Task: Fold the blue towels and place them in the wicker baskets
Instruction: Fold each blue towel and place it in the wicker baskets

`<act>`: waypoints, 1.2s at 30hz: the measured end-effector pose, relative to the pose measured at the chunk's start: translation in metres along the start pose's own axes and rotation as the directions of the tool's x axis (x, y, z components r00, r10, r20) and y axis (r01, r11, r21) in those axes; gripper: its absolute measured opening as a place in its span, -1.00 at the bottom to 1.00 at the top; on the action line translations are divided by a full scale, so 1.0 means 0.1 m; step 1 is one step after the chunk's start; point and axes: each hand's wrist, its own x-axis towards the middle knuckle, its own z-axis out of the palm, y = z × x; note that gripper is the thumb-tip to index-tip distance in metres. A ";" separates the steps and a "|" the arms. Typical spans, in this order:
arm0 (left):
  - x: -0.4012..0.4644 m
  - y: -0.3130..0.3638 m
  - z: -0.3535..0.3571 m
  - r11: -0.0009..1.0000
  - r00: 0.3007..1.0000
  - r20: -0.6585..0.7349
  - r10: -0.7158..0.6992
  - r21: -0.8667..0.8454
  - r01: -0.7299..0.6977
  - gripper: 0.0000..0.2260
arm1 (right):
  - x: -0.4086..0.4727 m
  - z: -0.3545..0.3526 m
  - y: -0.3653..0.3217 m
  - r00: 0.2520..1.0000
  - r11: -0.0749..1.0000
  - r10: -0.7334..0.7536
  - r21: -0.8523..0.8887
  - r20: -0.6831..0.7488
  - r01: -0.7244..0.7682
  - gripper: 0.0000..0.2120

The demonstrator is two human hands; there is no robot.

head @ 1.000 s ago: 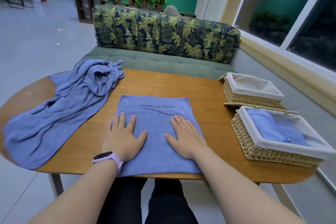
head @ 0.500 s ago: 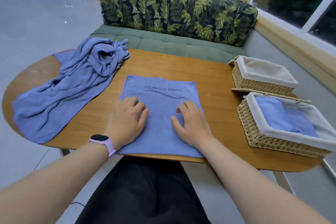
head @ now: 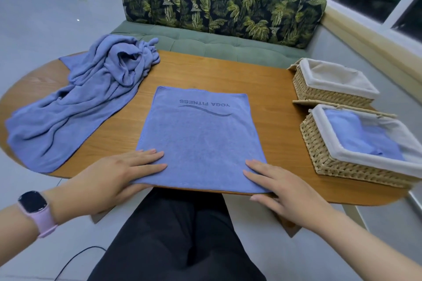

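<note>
Blue towel (head: pixel 201 141), folded flat with YOGA FITNESS print facing away, lies square in the middle of the worktop (head: pixel 262 89), its near edge right at the worktop's near rim; left hand (head: pixel 114 178) is on the near left corner, fingers stretched out flat over the cloth, thumb tucked beneath the edge, so it seems to be pinching that corner; right hand (head: pixel 285 191) takes the near right corner, fingers straight and lying on the cloth, whether the thumb has got under the edge I cannot tell; a pink-strapped watch (head: pixel 36 212) sits on the left wrist; over to the left a crumpled blue towel (head: pixel 86 98) sprawls in a heap, one end draping off the worktop's edge; on the right two wicker baskets with pale liners, touching or nearly so; the near basket (head: pixel 338 166) has a folded blue towel (head: pixel 358 134) lying in it, the far basket (head: pixel 319 91) shows only its liner; beyond the worktop, a green sofa (head: pixel 217 7) with leaf-print cushions.
</note>
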 end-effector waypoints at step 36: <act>1.91 -0.92 -0.19 0.496 0.355 -0.346 -0.868 -0.602 0.625 -0.50 | 2.36 -0.29 1.02 0.664 0.516 0.748 0.630 -0.001 -0.580 -0.81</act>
